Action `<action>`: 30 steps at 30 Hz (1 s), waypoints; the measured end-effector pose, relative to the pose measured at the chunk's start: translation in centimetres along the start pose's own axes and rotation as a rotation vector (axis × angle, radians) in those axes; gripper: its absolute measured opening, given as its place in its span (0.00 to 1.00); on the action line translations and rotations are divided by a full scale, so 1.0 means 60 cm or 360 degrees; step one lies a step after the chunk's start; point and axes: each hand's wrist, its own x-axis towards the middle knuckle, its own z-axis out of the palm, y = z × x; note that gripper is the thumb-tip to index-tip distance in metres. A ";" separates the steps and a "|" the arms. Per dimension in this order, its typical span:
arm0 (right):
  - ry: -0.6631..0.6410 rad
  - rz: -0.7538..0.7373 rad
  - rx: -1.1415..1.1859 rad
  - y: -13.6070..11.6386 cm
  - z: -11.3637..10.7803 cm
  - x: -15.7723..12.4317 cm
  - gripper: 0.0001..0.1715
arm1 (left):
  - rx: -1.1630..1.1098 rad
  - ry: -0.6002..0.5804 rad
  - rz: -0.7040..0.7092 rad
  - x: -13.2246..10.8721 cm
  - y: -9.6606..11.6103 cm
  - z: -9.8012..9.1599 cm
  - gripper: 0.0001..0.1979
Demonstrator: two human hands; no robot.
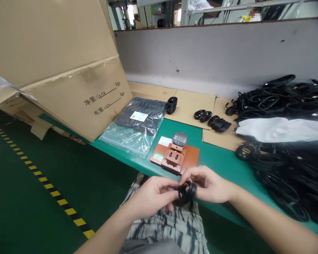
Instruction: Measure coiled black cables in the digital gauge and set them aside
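Note:
A small coil of black cable [191, 192] is held between both hands over the front edge of the table. My left hand [155, 194] grips the coil's left side, fingers closed round it. On the other side, my right hand [208, 185] pinches the coil near its top. Just beyond the hands stands a digital dial gauge [179, 139] on a reddish-brown fixture [174, 157]; its display appears to read zeros. The cable ends are partly hidden by the fingers.
A clear bag of coiled cables [140, 120] with a white label lies left of the gauge. An open cardboard box [76, 102] rises at the left. Small cable coils [218, 123] rest on cardboard at the back. Heaped black cables [283, 169] and a white cloth [281, 129] fill the right.

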 end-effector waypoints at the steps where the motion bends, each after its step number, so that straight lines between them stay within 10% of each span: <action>1: -0.0012 0.0004 0.0048 0.002 -0.002 -0.001 0.17 | -0.0026 -0.0017 -0.0006 0.000 -0.002 0.000 0.12; 18: 0.0045 -0.0093 0.0573 0.007 -0.013 0.008 0.22 | -0.1134 -0.0299 0.0072 -0.001 -0.003 -0.030 0.16; 24: 0.0338 -0.0145 0.0577 0.020 -0.028 0.013 0.17 | -0.0507 0.0182 0.0560 0.018 0.098 -0.081 0.15; 30: 0.0448 0.0021 0.0542 0.014 -0.028 0.020 0.15 | 0.0678 0.0840 0.0805 0.169 0.173 -0.160 0.13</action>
